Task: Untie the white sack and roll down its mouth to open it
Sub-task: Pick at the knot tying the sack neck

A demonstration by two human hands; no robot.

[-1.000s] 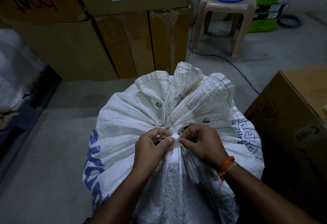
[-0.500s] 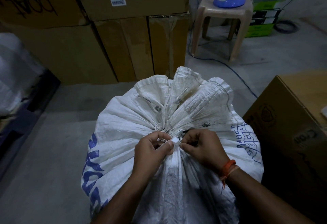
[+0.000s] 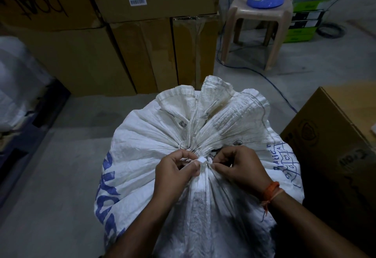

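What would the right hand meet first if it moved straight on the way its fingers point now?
The right hand points left at the white tie on the sack's gathered neck; just beyond, likely the left hand.

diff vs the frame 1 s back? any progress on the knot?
No visible progress. Both hands, left hand and right hand, still pinch the white tie at the gathered neck of the white sack; only the view shifted slightly. The mouth stays bunched shut.

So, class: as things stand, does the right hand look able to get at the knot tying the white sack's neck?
Probably yes. The right hand is already at the knot, fingertips beside it, opposite the left hand. Nothing covers the white sack there.
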